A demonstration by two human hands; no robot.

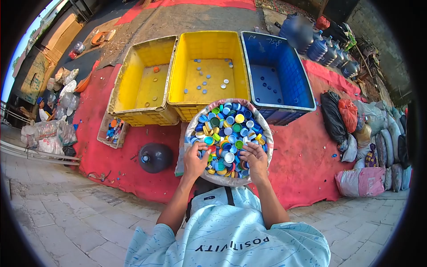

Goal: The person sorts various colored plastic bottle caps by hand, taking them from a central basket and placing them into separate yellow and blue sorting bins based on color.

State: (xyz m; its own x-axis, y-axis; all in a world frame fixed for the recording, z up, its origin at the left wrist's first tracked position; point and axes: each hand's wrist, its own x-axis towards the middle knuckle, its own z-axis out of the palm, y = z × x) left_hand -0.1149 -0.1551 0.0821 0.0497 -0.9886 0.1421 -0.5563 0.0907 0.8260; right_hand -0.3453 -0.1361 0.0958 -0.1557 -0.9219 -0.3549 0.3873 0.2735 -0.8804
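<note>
A round sack (pixel 267 129) full of bottle caps (pixel 229 131) in blue, green, yellow and white stands in front of me. My left hand (pixel 195 159) is over the caps at the sack's left side, its fingers curled near a light-blue cap; whether it grips one is too small to tell. On the right side, my right hand (pixel 255 160) rests over the caps with its fingers spread, close to a white cap (pixel 229 157). Beyond the sack are two yellow bins (pixel 175 109) and a blue bin (pixel 284 107), each with a few caps on the bottom.
Left of the sack lie a dark round jug (pixel 155 158) and a small crate (pixel 111 131) of caps on the red mat (pixel 147 187). Filled bags (pixel 360 180) and water jugs (pixel 317 48) line the right. A person (pixel 43 111) is at the far left.
</note>
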